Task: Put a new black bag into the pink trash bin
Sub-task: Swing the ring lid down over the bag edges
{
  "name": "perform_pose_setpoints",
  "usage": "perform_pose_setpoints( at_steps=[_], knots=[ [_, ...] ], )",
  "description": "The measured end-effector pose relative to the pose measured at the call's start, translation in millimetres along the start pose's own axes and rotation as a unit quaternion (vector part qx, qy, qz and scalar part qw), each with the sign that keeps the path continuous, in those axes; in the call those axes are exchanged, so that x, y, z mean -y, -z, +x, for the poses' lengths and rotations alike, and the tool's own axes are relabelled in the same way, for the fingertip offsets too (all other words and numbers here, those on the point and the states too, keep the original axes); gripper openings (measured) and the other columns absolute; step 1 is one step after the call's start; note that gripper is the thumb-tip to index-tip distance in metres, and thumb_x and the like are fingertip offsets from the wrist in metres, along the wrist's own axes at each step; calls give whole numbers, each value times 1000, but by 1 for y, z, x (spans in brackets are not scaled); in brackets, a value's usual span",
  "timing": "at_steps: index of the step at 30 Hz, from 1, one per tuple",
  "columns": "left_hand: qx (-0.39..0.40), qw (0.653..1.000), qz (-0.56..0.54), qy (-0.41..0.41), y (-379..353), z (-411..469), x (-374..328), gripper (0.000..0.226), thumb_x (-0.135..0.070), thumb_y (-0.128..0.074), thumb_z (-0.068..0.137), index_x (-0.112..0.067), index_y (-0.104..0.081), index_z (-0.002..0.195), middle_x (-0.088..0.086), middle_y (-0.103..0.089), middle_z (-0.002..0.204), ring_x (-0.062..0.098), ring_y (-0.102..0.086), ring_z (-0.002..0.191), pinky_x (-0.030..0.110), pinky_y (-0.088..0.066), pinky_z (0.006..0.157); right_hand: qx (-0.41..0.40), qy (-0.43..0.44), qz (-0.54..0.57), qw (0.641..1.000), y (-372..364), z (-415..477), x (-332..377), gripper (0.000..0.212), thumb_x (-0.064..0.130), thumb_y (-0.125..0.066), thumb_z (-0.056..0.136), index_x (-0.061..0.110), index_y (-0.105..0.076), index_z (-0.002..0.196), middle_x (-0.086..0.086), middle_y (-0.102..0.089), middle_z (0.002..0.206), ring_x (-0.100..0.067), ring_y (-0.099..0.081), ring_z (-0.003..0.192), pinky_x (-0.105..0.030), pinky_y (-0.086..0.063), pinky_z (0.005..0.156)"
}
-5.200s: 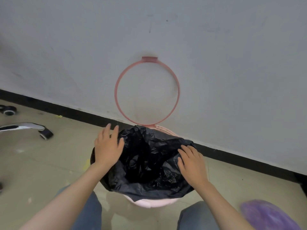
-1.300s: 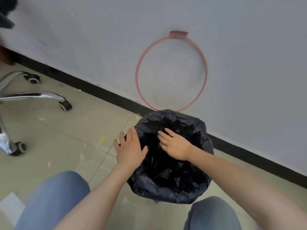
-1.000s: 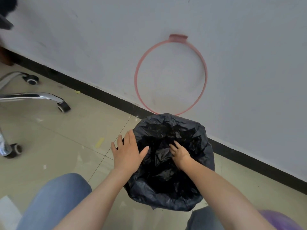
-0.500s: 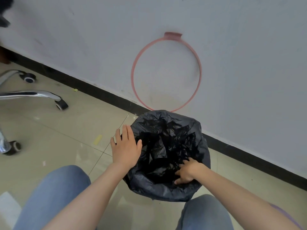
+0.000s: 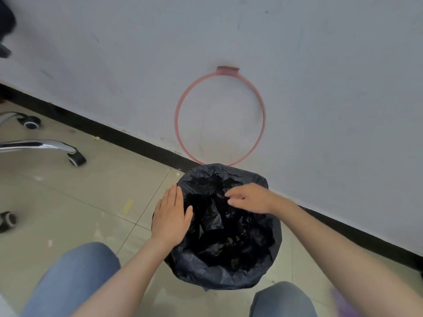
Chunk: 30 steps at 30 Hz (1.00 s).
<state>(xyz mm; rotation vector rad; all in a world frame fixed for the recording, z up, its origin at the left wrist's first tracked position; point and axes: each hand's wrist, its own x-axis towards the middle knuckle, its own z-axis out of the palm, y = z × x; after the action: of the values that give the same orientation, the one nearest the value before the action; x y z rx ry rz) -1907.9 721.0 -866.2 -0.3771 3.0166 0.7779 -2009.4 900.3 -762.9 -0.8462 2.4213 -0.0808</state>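
Note:
A black bag [image 5: 229, 266] lines the bin on the floor against the wall, its edge folded down over the rim so the pink bin itself is hidden. My left hand [image 5: 170, 217] lies flat on the bag at the left rim, fingers together. Over the mouth of the bag my right hand [image 5: 248, 197] hovers with loose, slightly spread fingers, blurred and holding nothing. The bin's pink ring [image 5: 219, 116] stands tipped up against the white wall just behind.
A chrome office chair base [image 5: 41, 146] with castors stands on the tiled floor at the left. My two knees in blue jeans [image 5: 68, 277] frame the bin at the bottom. A black skirting strip [image 5: 128, 139] runs along the wall. Something purple shows at the lower right edge.
My right hand has come up out of the bag's near side and now hovers over its far side. My left hand stays on the left rim.

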Motion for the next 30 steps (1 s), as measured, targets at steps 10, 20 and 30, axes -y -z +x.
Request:
perform_pose_setpoints(
  at_steps=[10, 20, 30],
  knots=[
    [-1, 1000, -1, 4, -3, -2, -1, 64, -42, -23, 96, -8, 0, 145, 9, 0, 157, 21, 0, 144, 34, -6, 117, -395, -32, -44, 917, 133, 51, -2, 39, 16, -49, 90, 11, -47, 128, -13, -46, 135, -30, -36, 126, -43, -39, 96],
    [5, 1000, -1, 7, -2, -1, 0, 64, -44, -20, 96, -9, 5, 145, 7, 5, 157, 21, 3, 144, 34, -3, 117, -366, -16, -123, 922, 186, 97, 37, 70, 22, -56, 84, 19, -19, 143, -13, -21, 153, -30, -16, 141, -48, -24, 110],
    [2, 1000, 3, 10, -2, 1, -1, 64, -45, -19, 96, -10, 2, 145, 7, 2, 158, 22, 0, 144, 36, -6, 117, -362, -73, -148, 917, 190, 100, 45, 67, 25, -61, 79, 14, -30, 137, -17, -35, 131, -36, -34, 119, -45, -31, 99]
  ],
)
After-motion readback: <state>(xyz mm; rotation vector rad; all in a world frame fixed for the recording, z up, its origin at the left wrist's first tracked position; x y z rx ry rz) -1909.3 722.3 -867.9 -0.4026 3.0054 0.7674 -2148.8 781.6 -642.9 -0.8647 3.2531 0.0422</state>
